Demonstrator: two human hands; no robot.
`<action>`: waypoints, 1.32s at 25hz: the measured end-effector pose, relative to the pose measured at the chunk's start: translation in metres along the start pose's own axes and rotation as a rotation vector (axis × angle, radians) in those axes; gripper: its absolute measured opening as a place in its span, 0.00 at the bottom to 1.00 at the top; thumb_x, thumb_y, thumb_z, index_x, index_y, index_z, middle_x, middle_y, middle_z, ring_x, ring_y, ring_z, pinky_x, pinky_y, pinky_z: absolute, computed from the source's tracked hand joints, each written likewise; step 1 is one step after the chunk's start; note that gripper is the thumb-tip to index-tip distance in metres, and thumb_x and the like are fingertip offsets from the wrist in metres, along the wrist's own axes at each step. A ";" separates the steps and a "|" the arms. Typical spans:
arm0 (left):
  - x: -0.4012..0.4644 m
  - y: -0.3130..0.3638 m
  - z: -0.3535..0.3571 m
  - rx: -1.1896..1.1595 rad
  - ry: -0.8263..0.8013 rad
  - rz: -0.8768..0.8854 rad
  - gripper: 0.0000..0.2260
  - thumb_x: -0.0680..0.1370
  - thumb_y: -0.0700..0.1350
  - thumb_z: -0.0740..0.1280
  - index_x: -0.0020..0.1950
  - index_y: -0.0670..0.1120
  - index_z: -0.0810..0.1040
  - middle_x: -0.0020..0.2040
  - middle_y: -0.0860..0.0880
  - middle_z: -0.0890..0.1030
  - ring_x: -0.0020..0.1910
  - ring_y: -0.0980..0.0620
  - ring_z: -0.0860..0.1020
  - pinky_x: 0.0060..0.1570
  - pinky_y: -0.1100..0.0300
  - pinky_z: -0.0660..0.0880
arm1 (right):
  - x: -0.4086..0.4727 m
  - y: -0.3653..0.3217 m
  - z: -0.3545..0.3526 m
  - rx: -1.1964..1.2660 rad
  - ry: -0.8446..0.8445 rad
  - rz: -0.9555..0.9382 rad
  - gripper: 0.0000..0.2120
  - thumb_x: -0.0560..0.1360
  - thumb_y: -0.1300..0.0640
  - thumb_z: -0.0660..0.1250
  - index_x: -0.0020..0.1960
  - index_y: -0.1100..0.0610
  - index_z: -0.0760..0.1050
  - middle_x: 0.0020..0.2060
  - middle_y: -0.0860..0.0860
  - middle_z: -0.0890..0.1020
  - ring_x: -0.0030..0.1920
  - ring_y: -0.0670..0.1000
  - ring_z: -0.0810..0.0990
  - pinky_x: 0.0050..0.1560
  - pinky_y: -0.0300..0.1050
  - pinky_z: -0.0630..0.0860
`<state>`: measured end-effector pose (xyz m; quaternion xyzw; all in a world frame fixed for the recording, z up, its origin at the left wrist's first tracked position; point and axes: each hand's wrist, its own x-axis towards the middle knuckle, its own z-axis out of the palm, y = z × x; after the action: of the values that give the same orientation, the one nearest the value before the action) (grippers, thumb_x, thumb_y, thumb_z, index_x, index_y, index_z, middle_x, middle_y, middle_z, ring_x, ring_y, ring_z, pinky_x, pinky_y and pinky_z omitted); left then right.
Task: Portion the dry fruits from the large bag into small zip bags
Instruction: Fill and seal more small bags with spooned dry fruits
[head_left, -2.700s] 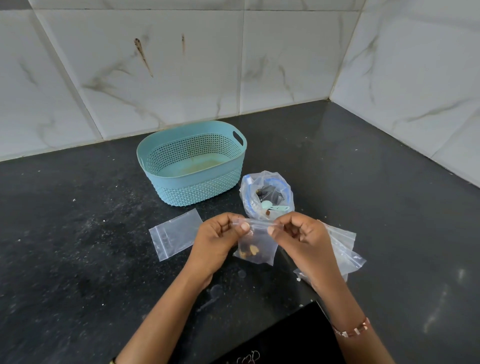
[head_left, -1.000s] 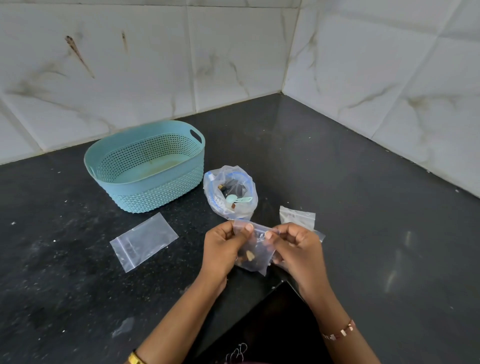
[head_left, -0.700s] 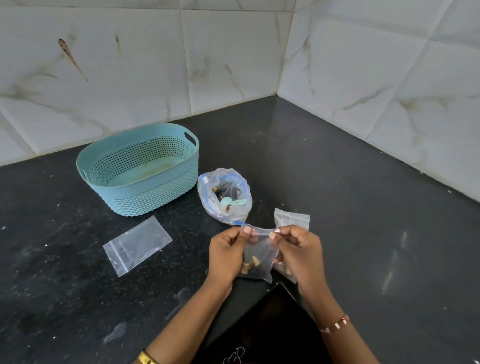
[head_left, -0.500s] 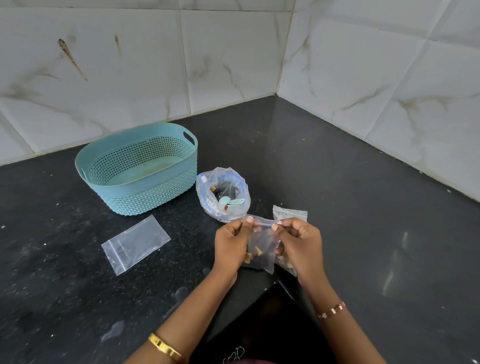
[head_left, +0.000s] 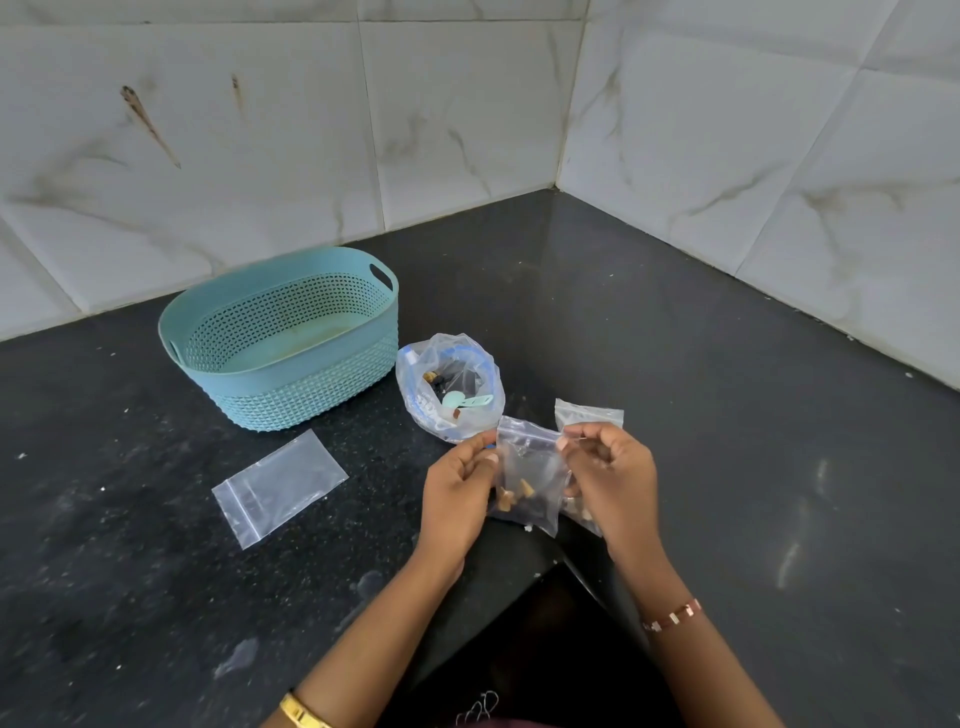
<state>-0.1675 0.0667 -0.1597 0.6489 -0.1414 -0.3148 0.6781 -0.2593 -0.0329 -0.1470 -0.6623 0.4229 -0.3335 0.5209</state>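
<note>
**The little bag hangs between two hands, its open end up**

The small zip bag (head_left: 530, 475) is held up above the black counter (head_left: 727, 467), between the left hand (head_left: 457, 493) and the right hand (head_left: 610, 478); the left fingers (head_left: 485, 460) pinch its left edge near the top; the right fingers (head_left: 566, 441) pinch the top right corner; both hands are closed on the bag, not wide. The bag hangs long way up and down; the zip strip runs across the top from one hand to the other; a few dry fruits (head_left: 514, 496) sit at the bottom. I think the next job is to press the strip shut; the right fingers are nearer to it.

The large bag (head_left: 449, 384) stands open just behind the hands; a green scoop (head_left: 462, 401) lies inside it. A second small bag (head_left: 587, 413) lies behind the right hand; an empty zip bag (head_left: 280, 486) lies flat to the left, near the blue basket (head_left: 311, 395).
</note>
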 end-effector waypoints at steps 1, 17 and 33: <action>-0.001 0.001 -0.003 -0.002 0.007 0.001 0.13 0.79 0.35 0.60 0.57 0.49 0.77 0.45 0.53 0.82 0.43 0.60 0.81 0.41 0.72 0.76 | -0.001 -0.001 0.000 -0.020 0.019 -0.025 0.04 0.72 0.64 0.68 0.46 0.59 0.79 0.39 0.51 0.82 0.34 0.41 0.79 0.41 0.37 0.78; -0.024 0.023 -0.120 0.618 0.440 0.245 0.12 0.78 0.38 0.61 0.56 0.49 0.79 0.51 0.61 0.77 0.45 0.70 0.73 0.47 0.78 0.66 | -0.044 -0.023 0.113 -0.444 -0.434 -0.630 0.05 0.72 0.61 0.66 0.47 0.55 0.79 0.42 0.50 0.79 0.45 0.49 0.75 0.46 0.44 0.75; -0.023 0.016 -0.178 -0.139 0.576 -0.138 0.20 0.77 0.33 0.61 0.69 0.40 0.65 0.43 0.48 0.76 0.40 0.53 0.76 0.39 0.60 0.75 | -0.040 -0.021 0.186 -0.824 -0.714 -1.215 0.10 0.60 0.60 0.76 0.28 0.55 0.75 0.27 0.48 0.74 0.32 0.50 0.75 0.28 0.39 0.68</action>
<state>-0.0745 0.2209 -0.1605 0.6715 0.1231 -0.1724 0.7101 -0.1077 0.0814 -0.1703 -0.9808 -0.1130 -0.1443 0.0673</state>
